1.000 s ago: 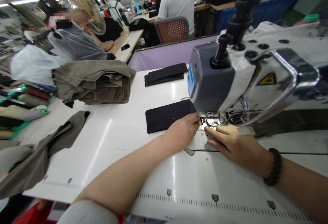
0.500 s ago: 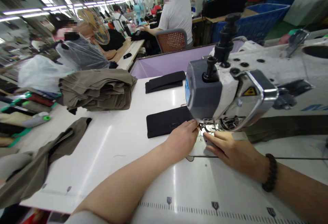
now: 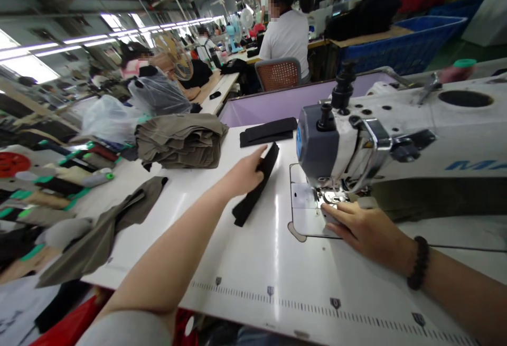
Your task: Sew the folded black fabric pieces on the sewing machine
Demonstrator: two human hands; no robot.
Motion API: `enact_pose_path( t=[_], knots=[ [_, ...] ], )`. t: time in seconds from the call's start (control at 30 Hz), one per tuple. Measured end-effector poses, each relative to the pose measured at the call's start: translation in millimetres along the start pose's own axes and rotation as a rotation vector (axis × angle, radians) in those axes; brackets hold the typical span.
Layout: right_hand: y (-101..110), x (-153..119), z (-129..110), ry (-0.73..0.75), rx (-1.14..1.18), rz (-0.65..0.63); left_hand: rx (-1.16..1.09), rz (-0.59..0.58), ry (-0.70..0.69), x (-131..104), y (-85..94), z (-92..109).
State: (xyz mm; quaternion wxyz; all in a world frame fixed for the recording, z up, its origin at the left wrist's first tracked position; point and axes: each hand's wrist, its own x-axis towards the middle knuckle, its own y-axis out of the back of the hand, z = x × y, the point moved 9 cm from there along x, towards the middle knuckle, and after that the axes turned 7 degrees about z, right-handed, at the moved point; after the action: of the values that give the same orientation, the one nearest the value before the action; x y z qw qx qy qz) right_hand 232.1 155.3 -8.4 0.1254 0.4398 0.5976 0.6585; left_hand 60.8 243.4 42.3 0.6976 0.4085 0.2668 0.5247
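My left hand [image 3: 246, 173] is closed on the edge of a folded black fabric piece [image 3: 253, 195], which is tilted over the white sewing table [image 3: 222, 245]; its index finger reaches along the upper end. The hand's far fingers are partly hidden. My right hand [image 3: 366, 232] lies beside the needle area of the sewing machine [image 3: 320, 140], fingers stretched over the metal needle plate [image 3: 303, 219]. No cloth shows under its fingertips. Behind the left hand lies another folded black fabric piece [image 3: 269, 131].
A stack of olive-brown cloth [image 3: 180, 142] stands at the back left, with a loose olive piece [image 3: 106, 230] nearer. Thread cones [image 3: 51, 198] crowd the far left. Past a purple panel [image 3: 269, 104], a person in white [image 3: 287, 39] sits near a blue crate [image 3: 400, 45].
My left hand has moved left from the needle, carrying the black piece, which has turned from lying flat to tilted. My right hand stays by the needle plate. The view has shifted slightly left.
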Motion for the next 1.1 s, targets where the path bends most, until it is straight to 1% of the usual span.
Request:
enact_pose_path(
  t=[0.03, 0.07, 0.1, 0.13, 0.17, 0.2, 0.23, 0.27, 0.3, 0.33, 0.37, 0.43, 0.47, 0.5, 0.53, 0.67, 0.83, 0.97, 1.1],
  knots=[
    [-1.4, -0.5, 0.5, -0.002, 0.011, -0.013, -0.255, 0.019, 0.008, -2.0, 9.2, -2.9],
    [-2.7, -0.8, 0.9, -0.005, 0.021, -0.027, -0.470, 0.033, 0.019, -5.1, 14.0, -6.3],
    [-3.6, -1.1, 1.3, -0.009, 0.030, -0.039, -0.648, 0.047, 0.035, -8.9, 14.7, -10.5],
    [-4.2, -1.1, 1.6, -0.011, 0.036, -0.049, -0.736, 0.066, 0.059, -13.5, 11.7, -16.0],
    [-4.7, -1.1, 1.8, -0.014, 0.040, -0.060, -0.735, 0.101, 0.088, -18.7, 7.0, -22.9],
    [-4.9, -1.0, 2.1, -0.017, 0.043, -0.068, -0.653, 0.152, 0.111, -24.8, 2.4, -29.5],
    [-4.9, -0.8, 2.3, -0.019, 0.047, -0.074, -0.507, 0.214, 0.111, -31.6, -0.6, -33.3],
    [-4.8, -0.7, 2.4, -0.020, 0.051, -0.078, -0.322, 0.268, 0.073, -38.9, -2.9, -31.5],
    [-4.9, -0.6, 2.6, -0.022, 0.054, -0.082, -0.136, 0.286, -0.006, -46.3, -7.5, -23.1],
    [-4.9, -0.5, 2.7, -0.023, 0.056, -0.084, 0.031, 0.265, -0.124, -53.9, -16.0, -9.3],
    [-4.9, -0.5, 2.7, -0.023, 0.057, -0.085, 0.156, 0.190, -0.269, -62.3, -29.8, 7.2],
    [-4.7, -0.6, 2.5, -0.020, 0.058, -0.082, 0.299, -0.023, -0.561, -83.0, -62.4, 37.4],
    [-4.5, -0.6, 2.3, -0.018, 0.063, -0.079, 0.346, -0.092, -0.654, -90.8, -74.0, 46.7],
    [-4.3, -0.7, 2.0, -0.015, 0.072, -0.077, 0.383, -0.127, -0.712, -94.7, -81.9, 52.7],
    [-4.1, -0.8, 1.7, -0.012, 0.082, -0.076, 0.413, -0.135, -0.740, -94.6, -87.0, 56.0],
    [-2.7, -1.7, 3.5, -0.023, 0.124, -0.070, 0.463, -0.105, -0.738, -73.6, -95.7, 58.6],
    [0.8, -4.0, 2.3, -0.003, 0.177, -0.072, 0.442, -0.090, -0.695, -48.8, -97.4, 66.0],
    [4.3, -3.2, -0.6, 0.024, 0.185, -0.053, 0.405, -0.097, -0.649, -39.7, -97.0, 68.6],
    [7.0, -1.6, -2.8, 0.044, 0.171, -0.018, 0.350, -0.086, -0.637, -37.1, -96.9, 66.8]
  ],
)
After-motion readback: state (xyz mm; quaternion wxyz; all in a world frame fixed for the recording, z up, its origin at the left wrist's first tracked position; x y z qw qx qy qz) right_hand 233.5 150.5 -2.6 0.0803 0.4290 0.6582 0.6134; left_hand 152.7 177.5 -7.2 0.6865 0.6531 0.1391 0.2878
